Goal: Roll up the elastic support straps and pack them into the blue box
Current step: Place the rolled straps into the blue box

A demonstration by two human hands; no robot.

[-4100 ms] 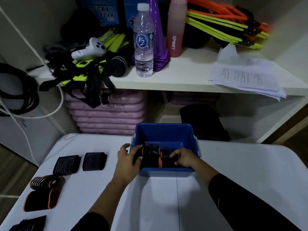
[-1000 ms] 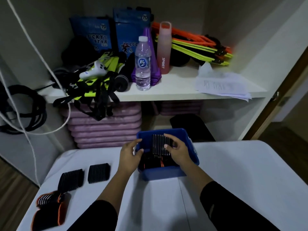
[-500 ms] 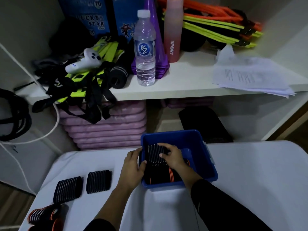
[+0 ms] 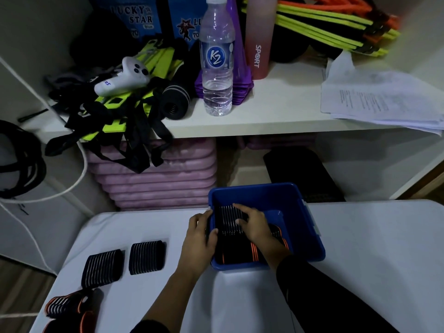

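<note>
Left hand (image 4: 199, 239) around blue box (image 4: 264, 195) rim

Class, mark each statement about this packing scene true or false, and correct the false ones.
1. The blue box stands on the white table. True.
2. The right hand presses on a striped strap inside the box. True.
3. The left hand holds the water bottle. False: the left hand grips the box's left wall, and the water bottle stands on the shelf.
4. Every strap is already packed. False: several lie on the table left of the box, among them a rolled strap nearest to it.
5. The box already holds orange-trimmed straps. True.
</note>
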